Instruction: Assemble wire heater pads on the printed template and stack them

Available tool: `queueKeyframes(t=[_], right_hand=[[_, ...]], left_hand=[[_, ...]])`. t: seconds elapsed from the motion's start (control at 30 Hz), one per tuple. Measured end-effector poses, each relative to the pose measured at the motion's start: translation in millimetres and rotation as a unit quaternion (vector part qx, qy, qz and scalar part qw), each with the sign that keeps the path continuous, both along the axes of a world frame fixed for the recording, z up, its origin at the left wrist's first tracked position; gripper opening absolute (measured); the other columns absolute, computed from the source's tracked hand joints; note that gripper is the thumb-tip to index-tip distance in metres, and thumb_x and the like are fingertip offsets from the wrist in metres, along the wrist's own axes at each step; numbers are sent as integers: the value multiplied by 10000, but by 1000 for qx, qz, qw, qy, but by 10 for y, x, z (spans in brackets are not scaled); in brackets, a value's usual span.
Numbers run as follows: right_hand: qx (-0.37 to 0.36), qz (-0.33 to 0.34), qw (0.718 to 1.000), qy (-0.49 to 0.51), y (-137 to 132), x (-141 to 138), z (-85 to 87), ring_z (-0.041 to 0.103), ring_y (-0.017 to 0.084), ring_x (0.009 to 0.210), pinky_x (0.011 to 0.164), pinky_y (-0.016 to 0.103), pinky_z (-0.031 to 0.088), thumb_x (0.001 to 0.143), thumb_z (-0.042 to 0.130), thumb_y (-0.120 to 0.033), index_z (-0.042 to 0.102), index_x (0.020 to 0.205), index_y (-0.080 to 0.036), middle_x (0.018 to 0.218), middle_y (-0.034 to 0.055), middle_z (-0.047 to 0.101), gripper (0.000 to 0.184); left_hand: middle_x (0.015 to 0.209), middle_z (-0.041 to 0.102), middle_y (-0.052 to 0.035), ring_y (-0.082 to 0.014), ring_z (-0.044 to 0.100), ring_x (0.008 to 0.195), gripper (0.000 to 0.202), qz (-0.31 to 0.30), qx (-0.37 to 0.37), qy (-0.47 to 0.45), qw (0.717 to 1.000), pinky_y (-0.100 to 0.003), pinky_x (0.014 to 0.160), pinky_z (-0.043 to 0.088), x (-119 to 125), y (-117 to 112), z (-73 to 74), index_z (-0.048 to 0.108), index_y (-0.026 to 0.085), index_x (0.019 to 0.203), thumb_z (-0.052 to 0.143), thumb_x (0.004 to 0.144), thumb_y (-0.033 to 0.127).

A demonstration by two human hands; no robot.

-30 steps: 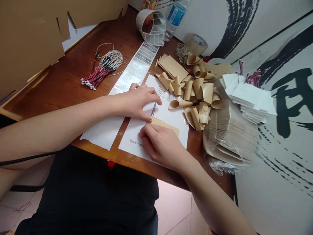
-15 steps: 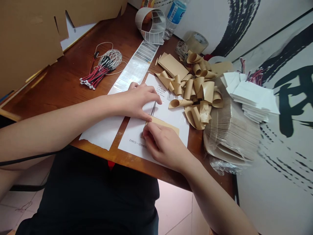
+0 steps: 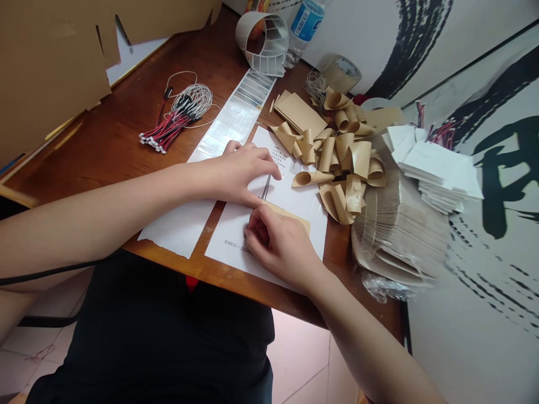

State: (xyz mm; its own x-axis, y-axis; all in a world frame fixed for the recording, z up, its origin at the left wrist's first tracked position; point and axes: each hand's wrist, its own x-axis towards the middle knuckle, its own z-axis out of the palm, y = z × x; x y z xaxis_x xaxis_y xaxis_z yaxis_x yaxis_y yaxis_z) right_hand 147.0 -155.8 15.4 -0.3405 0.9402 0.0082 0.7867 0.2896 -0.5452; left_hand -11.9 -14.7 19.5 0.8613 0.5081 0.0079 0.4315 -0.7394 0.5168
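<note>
Flat rectangle of tan paper point(image 3: 300, 221) lies on white printed sheet point(image 3: 227, 227), partly beneath person's right hand point(image 3: 283, 242); those fingers curled, pinch hidden, cannot tell. Left hand point(image 3: 246, 173) splayed, grasping nothing visible, thumb alongside, presumably steadying.

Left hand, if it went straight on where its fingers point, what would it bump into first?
Probably the nearest curled piece of brown paper, just ahead of the left hand, though depth is hard to judge from this one view.
</note>
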Motion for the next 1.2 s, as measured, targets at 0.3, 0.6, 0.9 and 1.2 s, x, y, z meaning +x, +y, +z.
queueKeyframes(t=[0.3, 0.6, 0.9, 1.2], right_hand=[[22, 38, 998, 47, 48, 99, 27, 479, 117, 587, 582, 240, 390, 854, 528, -113, 525, 826, -219, 709, -25, 550, 110], [65, 3, 996, 53, 101, 205, 68, 480, 99, 554, 561, 221, 389, 834, 562, -91, 520, 824, -220, 651, -56, 527, 136], [103, 53, 992, -52, -42, 51, 38, 510, 136, 631, 585, 263, 363, 907, 536, -152, 534, 798, -213, 733, 1, 590, 125], [81, 49, 994, -46, -39, 64, 26, 527, 140, 648, 599, 267, 382, 899, 552, -160, 568, 818, -208, 759, 14, 618, 96]], left_hand=[[1422, 588, -108, -326, 471, 1339, 541, -1, 9, 1, 1000, -474, 1140, 213, 0, 0, -5, 657, 260, 1353, 682, 862, 487], [1083, 696, -58, -205, 629, 1012, 116, -79, 15, -47, 996, -323, 908, 409, 1, -48, 93, 744, 200, 909, 703, 801, 206], [760, 686, 6, -145, 586, 690, 43, -123, -45, 28, 991, -288, 614, 355, -16, -129, 158, 651, 212, 732, 665, 752, 177], [768, 700, 6, -145, 603, 691, 19, -111, -52, 38, 992, -288, 617, 360, -17, -114, 165, 667, 213, 747, 679, 744, 198]])
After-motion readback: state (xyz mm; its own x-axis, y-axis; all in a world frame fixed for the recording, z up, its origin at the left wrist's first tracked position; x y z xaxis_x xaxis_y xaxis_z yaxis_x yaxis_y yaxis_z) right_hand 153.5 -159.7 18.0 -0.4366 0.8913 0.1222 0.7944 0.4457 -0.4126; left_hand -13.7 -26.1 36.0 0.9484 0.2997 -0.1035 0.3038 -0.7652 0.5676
